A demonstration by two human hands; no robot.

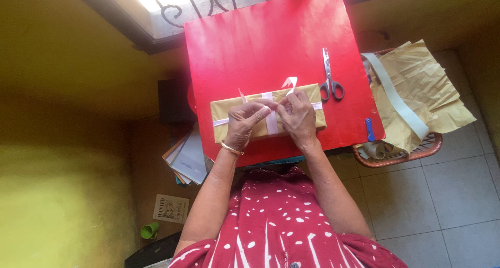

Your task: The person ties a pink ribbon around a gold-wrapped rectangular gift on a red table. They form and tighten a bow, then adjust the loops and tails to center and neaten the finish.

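Yellow walls and a barred window frame a small desk point(250, 34) covered in bright red, seen from straight above. At its near edge lies a flat box wrapped in tan paper point(307, 99), long side across, with a pale pink ribbon point(271, 123) running around it both ways. Both hands sit on top, at the crossing of the ribbon: the left hand point(244, 123), a gold bangle at its wrist, pinches a strand between thumb and fingers, and the right hand point(299, 117) closes its grip on the other strand, whose loose end curls up behind. The ribbon looks thin, limp and rather slick, so it probably slips unless held close to the crossing; the box seems stiff and light, and its paper could crease or tear under hard pressure. Grey-handled scissors point(329, 78) lie just beside the box on the right. Further right, a woven basket point(433, 145) holds crumpled tan paper point(427, 86) and a white strip.
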